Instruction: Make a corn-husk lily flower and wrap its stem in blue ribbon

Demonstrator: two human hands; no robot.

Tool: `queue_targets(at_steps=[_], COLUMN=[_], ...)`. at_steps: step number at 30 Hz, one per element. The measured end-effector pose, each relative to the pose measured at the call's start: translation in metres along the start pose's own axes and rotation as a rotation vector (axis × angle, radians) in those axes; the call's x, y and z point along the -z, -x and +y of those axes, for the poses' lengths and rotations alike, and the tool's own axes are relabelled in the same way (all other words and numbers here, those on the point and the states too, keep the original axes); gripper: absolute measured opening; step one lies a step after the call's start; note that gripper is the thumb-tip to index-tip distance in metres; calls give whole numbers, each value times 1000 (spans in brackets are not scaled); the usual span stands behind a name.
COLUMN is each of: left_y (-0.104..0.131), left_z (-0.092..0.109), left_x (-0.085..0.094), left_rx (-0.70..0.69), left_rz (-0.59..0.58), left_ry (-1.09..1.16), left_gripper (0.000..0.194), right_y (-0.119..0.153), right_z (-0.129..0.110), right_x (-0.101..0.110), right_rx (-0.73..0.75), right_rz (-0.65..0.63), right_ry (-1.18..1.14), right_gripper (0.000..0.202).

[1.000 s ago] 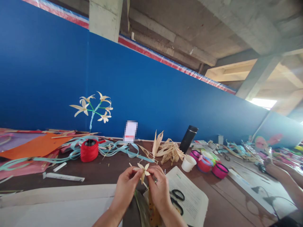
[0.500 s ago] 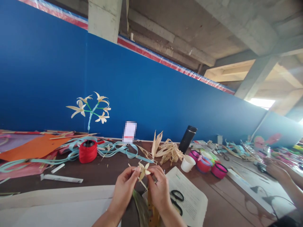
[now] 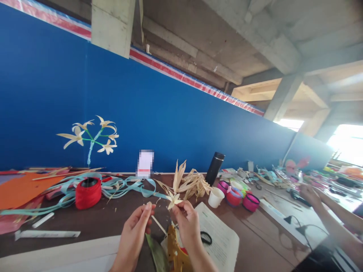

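Note:
My right hand [image 3: 187, 222] pinches a small cream flower [image 3: 172, 200] with pointed petals between thumb and fingers. To its left, my left hand [image 3: 135, 229] is closed, thumb against fingers, and a thin pale stick [image 3: 159, 225] slants down from its fingertips. The two hands are apart. Below them lie a green husk-like leaf [image 3: 156, 254] and a yellow object [image 3: 173, 245] with a bit of red, partly hidden by my right wrist. Black-handled scissors [image 3: 206, 237] rest on a printed sheet [image 3: 224, 236] beside my right hand, partly covered by it.
A spray of cream flowers [image 3: 92, 141] stands before the blue wall. Around are a red spool [image 3: 88, 196], blue ribbon [image 3: 124, 186], dried husks [image 3: 195, 181], a white cup [image 3: 216, 197], a black bottle [image 3: 215, 169] and pink containers [image 3: 250, 202]. Another person's hands [image 3: 310, 194] are at right.
My hands have moved apart: the left went left and down with the stick, while the right keeps the flower, now away from the left fingers. The view has shifted right.

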State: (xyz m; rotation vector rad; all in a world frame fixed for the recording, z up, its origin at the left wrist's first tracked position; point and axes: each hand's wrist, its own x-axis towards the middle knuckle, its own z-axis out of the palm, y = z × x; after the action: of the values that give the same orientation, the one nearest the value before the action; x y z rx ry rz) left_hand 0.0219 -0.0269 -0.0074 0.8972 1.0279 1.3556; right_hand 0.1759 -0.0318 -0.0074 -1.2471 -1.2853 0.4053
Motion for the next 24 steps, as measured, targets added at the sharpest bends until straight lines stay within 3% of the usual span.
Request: queue_targets(at_steps=[6, 12, 24], left_y=[-2, -4, -1], left_z=[-5, -10, -5], left_x=[1, 2, -2], left_rx=[-9, -44, -29], left_rz=[-10, -44, -28], left_ry=[8, -33, -2], left_gripper=[54, 47, 53], right_y=[-2, 2, 2], right_z=[0, -2, -2], right_x=[8, 9, 9], right_rx=[85, 165, 224], right_rz=[96, 112, 104], right_ry=[171, 336, 304], right_gripper=[10, 9, 9])
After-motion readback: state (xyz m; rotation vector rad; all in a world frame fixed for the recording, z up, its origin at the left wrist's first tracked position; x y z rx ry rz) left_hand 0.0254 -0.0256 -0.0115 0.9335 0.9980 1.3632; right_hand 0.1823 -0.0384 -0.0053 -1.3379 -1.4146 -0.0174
